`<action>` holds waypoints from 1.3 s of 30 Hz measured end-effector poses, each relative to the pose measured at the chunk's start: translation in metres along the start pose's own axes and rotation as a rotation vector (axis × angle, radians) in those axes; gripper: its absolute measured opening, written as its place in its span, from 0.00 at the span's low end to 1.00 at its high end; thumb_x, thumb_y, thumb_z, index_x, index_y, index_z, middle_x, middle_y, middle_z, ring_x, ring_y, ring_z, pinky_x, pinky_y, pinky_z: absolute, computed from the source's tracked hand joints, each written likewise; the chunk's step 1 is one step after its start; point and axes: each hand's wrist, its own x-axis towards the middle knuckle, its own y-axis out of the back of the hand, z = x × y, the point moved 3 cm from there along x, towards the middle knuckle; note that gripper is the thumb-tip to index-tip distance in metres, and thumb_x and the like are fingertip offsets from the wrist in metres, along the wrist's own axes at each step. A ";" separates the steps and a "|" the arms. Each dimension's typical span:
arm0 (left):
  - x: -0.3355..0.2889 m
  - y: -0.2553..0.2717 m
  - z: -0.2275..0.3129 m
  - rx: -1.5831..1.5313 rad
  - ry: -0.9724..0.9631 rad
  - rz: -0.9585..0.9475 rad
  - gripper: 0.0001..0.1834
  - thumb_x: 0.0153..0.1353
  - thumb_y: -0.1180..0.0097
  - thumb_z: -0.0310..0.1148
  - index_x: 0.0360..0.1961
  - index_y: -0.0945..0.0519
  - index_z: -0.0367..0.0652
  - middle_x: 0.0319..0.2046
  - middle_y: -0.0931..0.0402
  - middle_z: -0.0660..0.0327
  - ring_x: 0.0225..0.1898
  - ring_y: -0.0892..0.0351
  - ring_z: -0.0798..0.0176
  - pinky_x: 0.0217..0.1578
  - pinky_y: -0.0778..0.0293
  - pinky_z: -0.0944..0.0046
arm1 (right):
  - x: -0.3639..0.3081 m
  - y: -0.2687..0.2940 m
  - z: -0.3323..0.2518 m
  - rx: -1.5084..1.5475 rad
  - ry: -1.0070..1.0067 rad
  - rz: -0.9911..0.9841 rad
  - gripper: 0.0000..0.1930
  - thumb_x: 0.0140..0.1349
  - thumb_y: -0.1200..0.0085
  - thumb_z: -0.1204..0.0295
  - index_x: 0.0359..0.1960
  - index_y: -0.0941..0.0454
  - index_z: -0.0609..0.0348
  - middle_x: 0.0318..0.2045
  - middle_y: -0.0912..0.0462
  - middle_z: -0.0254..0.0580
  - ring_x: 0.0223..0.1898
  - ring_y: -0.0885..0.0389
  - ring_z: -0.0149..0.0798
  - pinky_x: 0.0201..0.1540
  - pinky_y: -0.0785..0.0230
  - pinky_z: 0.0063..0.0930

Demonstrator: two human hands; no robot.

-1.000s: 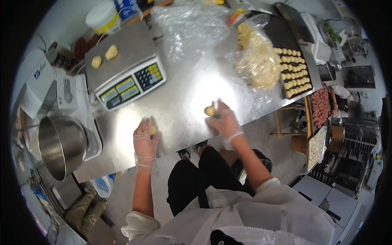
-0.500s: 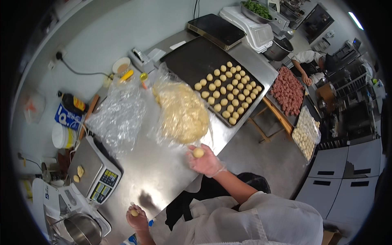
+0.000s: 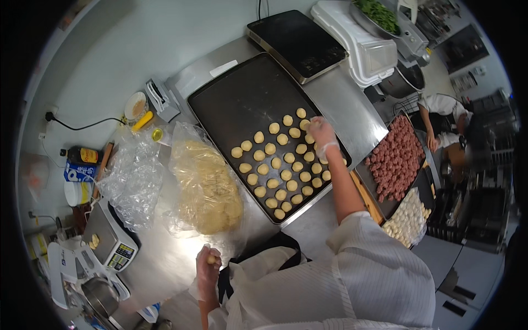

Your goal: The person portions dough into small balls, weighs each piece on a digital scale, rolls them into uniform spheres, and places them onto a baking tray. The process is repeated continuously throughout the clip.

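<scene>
In clear gloves, my left hand (image 3: 208,275) is closed around a small pale dough ball (image 3: 212,259), low over the steel table's near edge. My right hand (image 3: 323,133) reaches over the dark baking tray (image 3: 228,99), fingers turned down at the right side of the dough balls (image 3: 286,175). Those fingers are curled, and what they hold is hidden. Several rows of balls cover the tray's near and right part. Left of the tray lies a big mass of yellow dough (image 3: 209,190) in clear plastic.
Crumpled plastic bags (image 3: 132,181) and a scale (image 3: 110,236) with dough bits are at left. A black flat cooker (image 3: 297,44) stands behind the tray. At right are a tray of reddish meat pieces (image 3: 396,159), bagged pale balls (image 3: 408,217) and a co-worker's hand (image 3: 433,144).
My right hand, palm up with a dough ball by the big dough, has moved out over the tray and turned down. My left hand still holds its ball. The view has shifted.
</scene>
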 end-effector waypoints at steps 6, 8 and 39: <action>0.003 -0.021 -0.006 0.034 -0.035 0.195 0.17 0.71 0.49 0.46 0.31 0.26 0.44 0.26 0.26 0.63 0.22 0.30 0.72 0.20 0.38 0.73 | 0.073 0.004 -0.025 -0.176 -0.112 -0.296 0.19 0.55 0.35 0.64 0.45 0.20 0.63 0.33 0.15 0.53 0.38 0.15 0.49 0.46 0.27 0.36; 0.004 -0.035 -0.002 0.029 -0.023 0.195 0.16 0.71 0.49 0.46 0.31 0.26 0.45 0.26 0.26 0.63 0.23 0.29 0.71 0.21 0.37 0.73 | 0.089 -0.008 -0.007 -0.212 -0.088 -0.355 0.19 0.55 0.35 0.64 0.45 0.20 0.62 0.30 0.16 0.49 0.35 0.16 0.45 0.43 0.27 0.35; 0.088 -0.213 0.014 0.298 -0.220 0.099 0.20 0.74 0.48 0.42 0.55 0.22 0.35 0.47 0.21 0.60 0.52 0.23 0.66 0.56 0.27 0.63 | -0.128 -0.032 -0.066 0.731 -0.484 -0.843 0.20 0.70 0.46 0.56 0.55 0.26 0.54 0.44 0.22 0.34 0.43 0.23 0.30 0.50 0.28 0.28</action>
